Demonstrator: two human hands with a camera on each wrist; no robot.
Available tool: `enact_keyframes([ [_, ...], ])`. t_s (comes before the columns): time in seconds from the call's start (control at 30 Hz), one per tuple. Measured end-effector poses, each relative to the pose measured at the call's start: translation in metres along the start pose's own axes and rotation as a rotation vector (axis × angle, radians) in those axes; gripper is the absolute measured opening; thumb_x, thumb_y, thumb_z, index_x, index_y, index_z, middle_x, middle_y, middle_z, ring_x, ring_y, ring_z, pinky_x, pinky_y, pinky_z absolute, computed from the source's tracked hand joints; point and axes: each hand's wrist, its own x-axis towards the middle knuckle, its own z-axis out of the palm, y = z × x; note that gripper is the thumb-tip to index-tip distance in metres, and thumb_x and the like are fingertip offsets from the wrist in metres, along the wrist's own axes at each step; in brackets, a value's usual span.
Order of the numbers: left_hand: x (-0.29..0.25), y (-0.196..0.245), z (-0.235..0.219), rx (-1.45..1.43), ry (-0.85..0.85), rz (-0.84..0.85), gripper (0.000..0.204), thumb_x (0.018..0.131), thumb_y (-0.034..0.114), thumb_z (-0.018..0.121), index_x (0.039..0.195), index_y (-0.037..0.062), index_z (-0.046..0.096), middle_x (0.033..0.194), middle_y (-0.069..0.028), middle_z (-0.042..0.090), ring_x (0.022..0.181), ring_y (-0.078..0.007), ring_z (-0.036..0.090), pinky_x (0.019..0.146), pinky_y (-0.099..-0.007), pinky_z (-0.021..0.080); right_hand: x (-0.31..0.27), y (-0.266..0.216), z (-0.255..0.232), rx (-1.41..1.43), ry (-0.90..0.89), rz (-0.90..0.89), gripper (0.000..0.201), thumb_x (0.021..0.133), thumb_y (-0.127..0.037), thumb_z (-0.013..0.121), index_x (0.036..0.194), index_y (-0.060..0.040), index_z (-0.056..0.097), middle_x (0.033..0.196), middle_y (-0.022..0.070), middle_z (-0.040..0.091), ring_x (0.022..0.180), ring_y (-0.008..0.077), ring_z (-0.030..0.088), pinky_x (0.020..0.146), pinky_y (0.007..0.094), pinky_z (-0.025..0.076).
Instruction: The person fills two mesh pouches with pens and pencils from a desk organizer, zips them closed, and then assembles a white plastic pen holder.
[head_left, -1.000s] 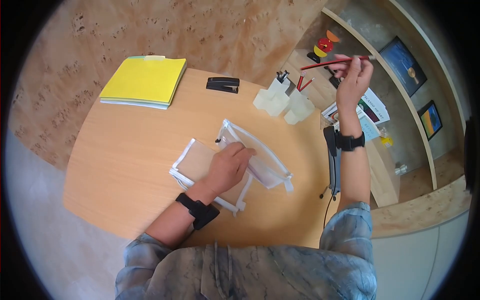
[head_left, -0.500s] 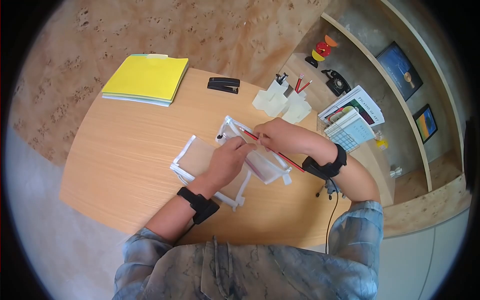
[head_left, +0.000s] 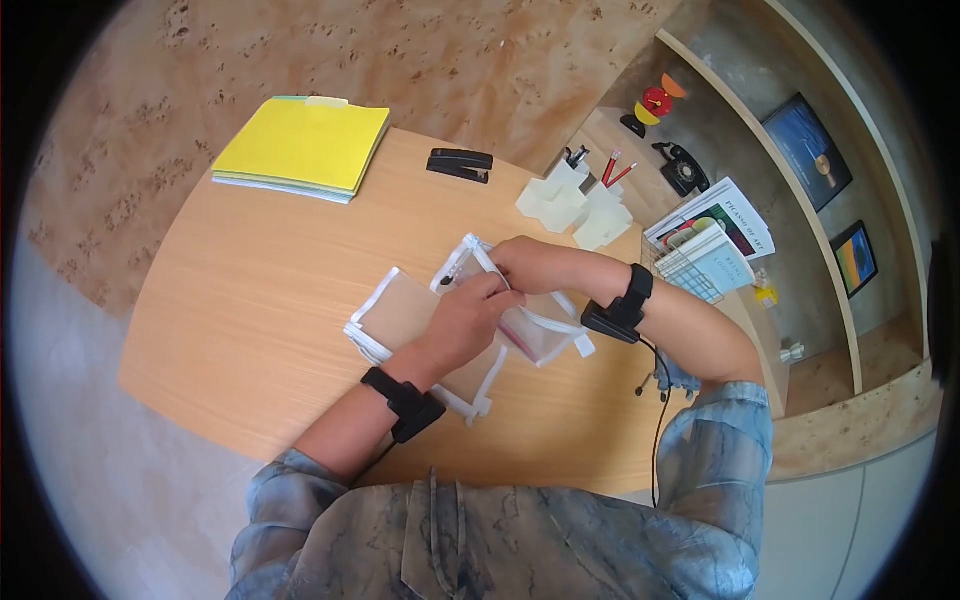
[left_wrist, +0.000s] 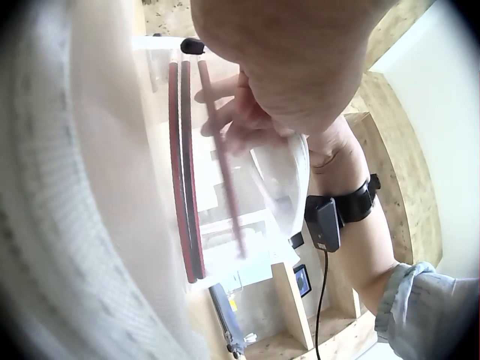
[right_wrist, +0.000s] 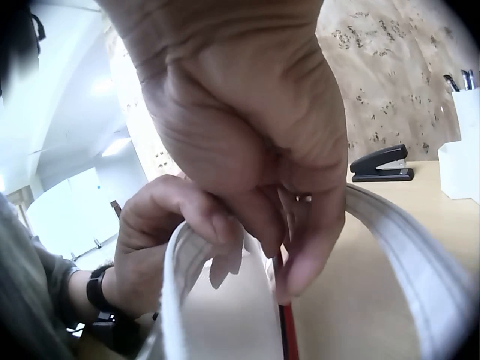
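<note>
With its thumb and fingers, my left hand (head_left: 465, 322) pinches the white-edged rim of a translucent zip pouch (head_left: 553, 347) and holds its mouth apart. My right hand (head_left: 528, 264) reaches in at that mouth. Its fingers pinch a red and black pencil (right_wrist: 289, 330) that points down into the pouch. Through the pouch wall, the left wrist view shows two more pencils (left_wrist: 186, 180) lying side by side, with the pinched pencil (left_wrist: 223, 165) slanted beside them. Left of the pouch, partly under my left forearm, lies a second white-edged pouch (head_left: 395, 305).
A yellow folder stack (head_left: 300, 145) lies at the back left, and a black stapler (head_left: 460, 165) near the far edge. Whitish holders (head_left: 555, 200) with pens and red pencils stand at the back right. Beyond are books (head_left: 715, 235) and a black telephone (head_left: 682, 170) by the shelving.
My right hand came down from the upper right with the pencil, over the pouch, and into its mouth. My left hand stays at the rim.
</note>
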Motion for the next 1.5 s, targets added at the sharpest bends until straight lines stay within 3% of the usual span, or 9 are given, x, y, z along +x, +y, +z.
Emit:
enact_keyframes([
  [0.07,0.0,-0.001,0.001,0.003,0.006,0.007,0.029,0.075,-0.01,0.054,0.096,0.0076,0.066,0.079,-0.0077,0.054,0.074,-0.0245,0.057,0.064,-0.032,0.047,0.0,0.004,-0.003,-0.087,-0.101,0.022,0.013,0.082,-0.004,0.057,0.092,0.0023,0.063,0.079,0.0118,0.066,0.079,0.0184,0.065,0.066,0.0268,0.054],
  [0.17,-0.001,-0.002,0.0,0.036,0.013,-0.029,0.028,0.075,-0.01,0.054,0.094,0.007,0.066,0.078,-0.0078,0.053,0.073,-0.0247,0.057,0.063,-0.032,0.046,-0.021,0.016,-0.021,0.595,-0.072,0.033,0.012,0.084,-0.005,0.057,0.092,0.0018,0.062,0.079,0.0096,0.066,0.075,0.0181,0.065,0.063,0.0267,0.054],
  [0.43,-0.001,-0.003,-0.001,0.055,-0.033,-0.09,0.027,0.075,-0.004,0.052,0.096,0.0076,0.065,0.081,-0.0072,0.054,0.079,-0.025,0.058,0.065,-0.0335,0.049,-0.055,0.21,-0.054,0.612,1.0,0.609,0.011,0.08,-0.012,0.061,0.076,-0.0024,0.063,0.068,0.008,0.065,0.06,0.0142,0.064,0.053,0.0264,0.051],
  [0.53,0.0,-0.001,-0.001,0.05,-0.044,-0.097,0.028,0.075,-0.005,0.052,0.097,0.0069,0.065,0.081,-0.0078,0.055,0.079,-0.0252,0.058,0.065,-0.0336,0.049,-0.059,0.261,-0.044,0.583,1.166,0.739,0.013,0.078,-0.013,0.064,0.069,-0.0035,0.064,0.064,0.0068,0.064,0.056,0.0136,0.061,0.05,0.0266,0.046],
  [0.83,0.001,0.001,-0.002,0.028,-0.056,-0.101,0.025,0.077,-0.004,0.054,0.097,0.0055,0.064,0.08,-0.0086,0.054,0.073,-0.026,0.058,0.061,-0.0336,0.048,-0.033,0.294,-0.034,0.908,1.151,0.585,0.014,0.077,-0.018,0.073,0.074,-0.0072,0.065,0.059,-0.0033,0.047,0.045,0.0066,0.038,0.037,0.0223,0.022],
  [1.0,0.002,0.002,-0.002,0.022,-0.031,-0.078,0.023,0.077,-0.004,0.055,0.096,0.0051,0.064,0.079,-0.0085,0.054,0.072,-0.026,0.058,0.06,-0.0337,0.048,-0.022,0.303,-0.033,0.673,1.259,0.722,0.017,0.079,-0.018,0.071,0.073,-0.0052,0.063,0.061,-0.0003,0.055,0.044,0.0087,0.045,0.044,0.0241,0.036],
  [1.13,0.001,-0.002,-0.001,0.04,-0.023,-0.062,0.024,0.076,-0.006,0.056,0.097,0.005,0.064,0.079,-0.0085,0.054,0.073,-0.0264,0.058,0.061,-0.034,0.048,-0.042,0.273,-0.05,0.313,1.611,0.622,0.02,0.086,-0.02,0.061,0.079,-0.0019,0.061,0.064,0.0082,0.063,0.06,0.0168,0.063,0.058,0.0307,0.047],
  [1.3,0.0,-0.001,0.0,0.037,-0.011,-0.065,0.025,0.075,-0.006,0.056,0.096,0.0053,0.064,0.079,-0.0085,0.054,0.074,-0.0265,0.058,0.061,-0.0342,0.048,-0.092,0.124,-0.091,0.198,1.696,0.243,0.015,0.095,-0.015,0.048,0.093,0.0002,0.046,0.08,0.0115,0.066,0.059,0.0177,0.064,0.055,0.0299,0.051],
  [1.5,0.0,-0.001,-0.001,0.018,0.009,-0.06,0.028,0.075,-0.01,0.056,0.097,0.0061,0.063,0.077,-0.0091,0.051,0.069,-0.0255,0.056,0.061,-0.0319,0.047,-0.108,-0.003,-0.063,0.763,1.022,-0.159,0.018,0.097,-0.018,0.046,0.106,-0.0023,0.051,0.085,0.0072,0.064,0.062,0.0112,0.06,0.059,0.0227,0.047],
])
